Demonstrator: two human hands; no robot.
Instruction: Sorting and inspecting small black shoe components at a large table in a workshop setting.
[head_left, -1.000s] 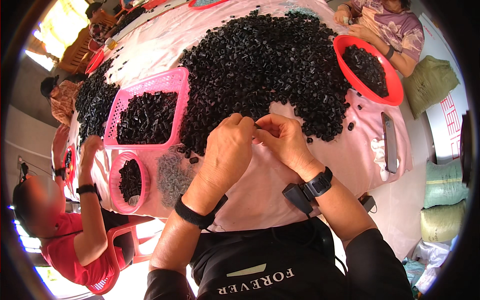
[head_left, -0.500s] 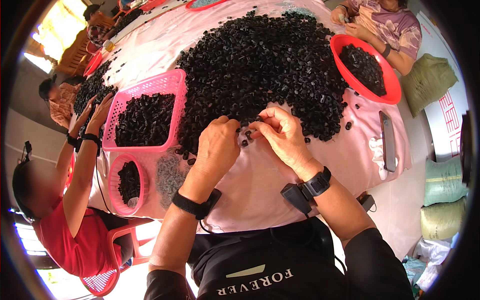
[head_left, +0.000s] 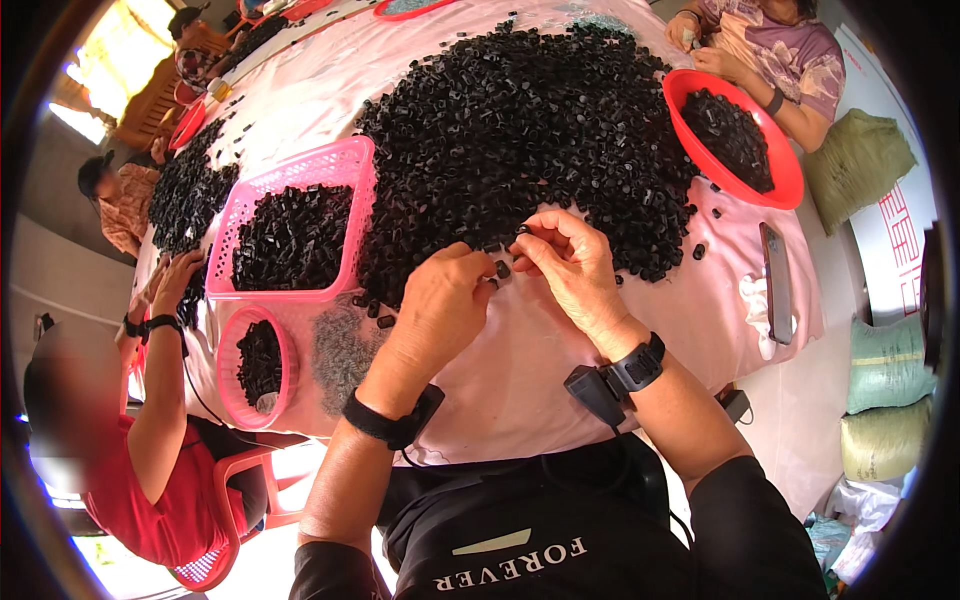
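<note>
Both my hands are close together over the pink cloth, at the near edge of a large heap of small black plastic pieces (head_left: 530, 130). My left hand (head_left: 440, 305) is closed in a pinch, with a small black plastic piece (head_left: 502, 269) at its fingertips. My right hand (head_left: 572, 268) pinches another dark piece (head_left: 522, 230) between thumb and forefinger; the curled fingers partly hide it. The fingertips of the two hands are a short gap apart. What kind of part the pieces are is too small to tell.
Left of the heap stand a pink basket (head_left: 365, 215) and a smaller round one (head_left: 292, 375), both holding black pieces. Beside them lies a grey heap of fine bits (head_left: 345, 355). A red bowl (head_left: 790, 190) and a phone (head_left: 775, 285) are at right. Co-workers sit around the table.
My left hand has turned slightly and shifted a little right, the black piece now at its fingertips. At left, the red-shirted co-worker's hands have drawn back toward their body.
</note>
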